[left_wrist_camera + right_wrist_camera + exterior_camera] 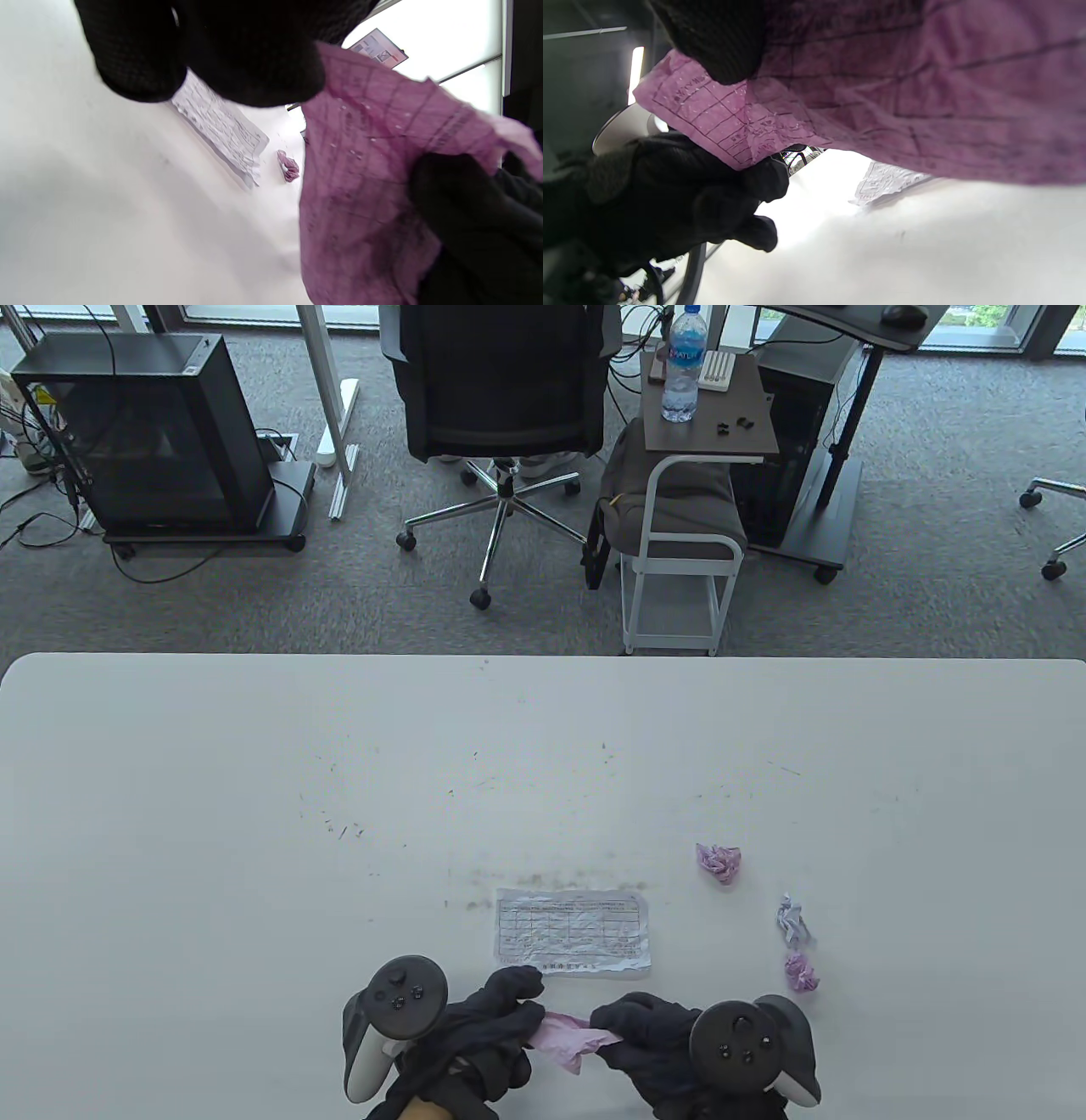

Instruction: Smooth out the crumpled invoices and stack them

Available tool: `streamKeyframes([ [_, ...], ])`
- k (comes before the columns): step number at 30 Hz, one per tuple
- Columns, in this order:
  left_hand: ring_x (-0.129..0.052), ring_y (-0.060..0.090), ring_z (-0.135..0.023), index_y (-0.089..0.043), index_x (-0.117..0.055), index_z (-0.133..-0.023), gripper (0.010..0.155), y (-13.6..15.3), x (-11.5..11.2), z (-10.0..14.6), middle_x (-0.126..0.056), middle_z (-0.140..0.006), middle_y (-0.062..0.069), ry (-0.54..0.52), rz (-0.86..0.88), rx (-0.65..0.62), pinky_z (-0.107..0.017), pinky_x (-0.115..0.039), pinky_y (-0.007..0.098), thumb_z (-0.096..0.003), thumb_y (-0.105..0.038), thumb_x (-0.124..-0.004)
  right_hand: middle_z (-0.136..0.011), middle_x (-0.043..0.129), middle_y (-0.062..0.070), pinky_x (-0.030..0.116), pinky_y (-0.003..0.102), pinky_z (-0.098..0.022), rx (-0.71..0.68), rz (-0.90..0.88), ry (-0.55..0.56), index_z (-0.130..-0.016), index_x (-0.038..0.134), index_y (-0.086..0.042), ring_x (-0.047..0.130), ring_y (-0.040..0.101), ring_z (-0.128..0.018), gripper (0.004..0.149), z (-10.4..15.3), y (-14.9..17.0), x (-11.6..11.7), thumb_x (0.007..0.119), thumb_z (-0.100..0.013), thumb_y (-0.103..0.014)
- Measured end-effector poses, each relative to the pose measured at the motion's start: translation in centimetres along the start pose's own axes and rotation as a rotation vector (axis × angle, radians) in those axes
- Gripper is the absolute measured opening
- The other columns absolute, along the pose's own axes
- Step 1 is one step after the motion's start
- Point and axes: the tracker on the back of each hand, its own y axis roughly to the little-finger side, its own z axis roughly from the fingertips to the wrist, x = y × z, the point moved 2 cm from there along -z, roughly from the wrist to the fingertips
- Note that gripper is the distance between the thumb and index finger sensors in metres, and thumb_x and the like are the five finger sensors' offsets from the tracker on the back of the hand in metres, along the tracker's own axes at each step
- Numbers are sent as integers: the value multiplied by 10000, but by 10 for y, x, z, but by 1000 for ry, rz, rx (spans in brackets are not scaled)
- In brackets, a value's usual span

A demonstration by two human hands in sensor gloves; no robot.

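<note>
Table view: near the table's (254, 814) near edge, at about 6 o'clock, the left hand (492, 1027) and the right hand (645, 1035) hold a pink invoice (564, 1037) between them, each hand's fingers pinched on one end, so its long axis runs left to right, from 9 to 3 o'clock. Just beyond it, at 12 o'clock from the hands, a flattened white invoice (573, 931) lies flat, its long side also left to right. Out toward 2 o'clock sit a crumpled pink ball (719, 862), a crumpled white ball (792, 920) and a smaller pink ball (801, 972) (all three apart from one another).

Left wrist view: the left fingers (237, 59) clamp the pink sheet's (360, 178) top edge; it is partly unfolded, printed grid visible. The white sheet (220, 127) and one pink ball (288, 166) lie beyond.

Right wrist view: a right fingertip (721, 46) presses into the pink paper (903, 93), while the left hand (683, 190) grips its far corner. Whether the sheet touches the table is hard to tell here.
</note>
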Motion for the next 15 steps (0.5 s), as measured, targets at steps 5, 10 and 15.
streamKeyframes([
  [5,-802,460,-805,-118,-498,-1132,761,-25,8,7,-442,-1069,242,11,-46,-327,-599,-660,655,-537,-534,-728,-695,959,212,916,408,-273,69,-161,-31,-758,853,-147,1005,316,-445,336,1,13,-4,775,-535,-386],
  [10,-663,557,-940,-116,-444,-1139,947,-54,2,21,-354,-1123,234,94,-243,-512,-631,-609,695,-422,-586,-844,-695,959,213,916,404,-273,53,-111,-135,-760,851,-147,1006,312,-443,337,-2,5,7,775,-535,-386],
  [15,-746,526,-899,-74,-516,-1114,877,-56,-2,21,-444,-1103,251,95,-257,-508,-614,-649,680,-452,-511,-889,-710,953,212,914,409,-285,23,-74,-179,-767,845,-154,1003,313,-460,338,-3,1,13,782,-530,-386],
])
